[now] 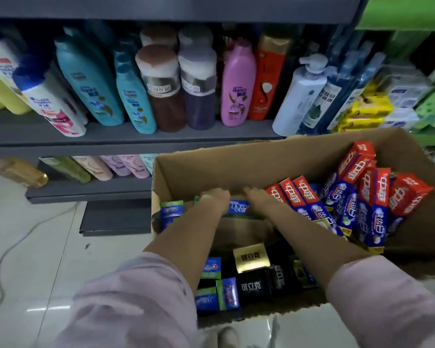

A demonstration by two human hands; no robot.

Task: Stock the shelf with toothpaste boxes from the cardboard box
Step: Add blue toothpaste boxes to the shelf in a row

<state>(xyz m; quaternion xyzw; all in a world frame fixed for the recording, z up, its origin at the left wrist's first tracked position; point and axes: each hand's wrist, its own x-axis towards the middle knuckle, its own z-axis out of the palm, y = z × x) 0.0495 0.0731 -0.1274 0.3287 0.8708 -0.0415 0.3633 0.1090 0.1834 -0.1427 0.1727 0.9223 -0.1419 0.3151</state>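
Note:
An open cardboard box (236,167) stands on the floor by the shelf and holds several toothpaste boxes. Red-and-blue ones (362,197) lean in a stack at its right side. Black and gold ones (251,272) and blue-green ones (216,295) lie at its near end. Both my arms reach deep into the box. My left hand (215,197) and my right hand (258,197) are down at the far wall on either side of a blue-green toothpaste box (239,206). Their fingers curl down around it, though blur hides the exact grip.
The grey shelf (111,136) above the box carries shampoo and body-wash bottles (161,86). A lower shelf (91,189) holds lying bottles. Yellow soap packs (367,109) sit at the right. A white cable (15,247) runs over the tiled floor at the left.

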